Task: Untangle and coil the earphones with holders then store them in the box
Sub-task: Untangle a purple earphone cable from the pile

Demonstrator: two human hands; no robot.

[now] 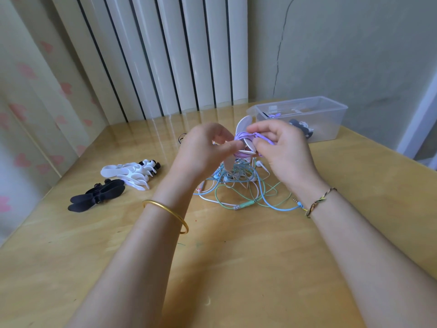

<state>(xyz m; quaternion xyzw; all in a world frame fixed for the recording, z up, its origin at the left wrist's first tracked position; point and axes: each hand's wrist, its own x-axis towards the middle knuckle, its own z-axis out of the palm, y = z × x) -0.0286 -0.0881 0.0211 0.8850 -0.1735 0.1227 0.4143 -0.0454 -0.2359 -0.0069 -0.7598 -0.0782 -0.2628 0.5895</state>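
A white holder wound with purple earphone cord is pinched by the left hand above the desk. The cord tail is gripped by the right hand. Last turns are best kept snug. The clear box sits at two o'clock.

Centre frame, a lilac cord wraps a white holder. Below it lies a tangle of pale blue, mint green and white cables. At left are white holders and black holders. The table is honey-yellow wood grain. Upper right, the box is clear. The curtain at left is cream with pink hearts.
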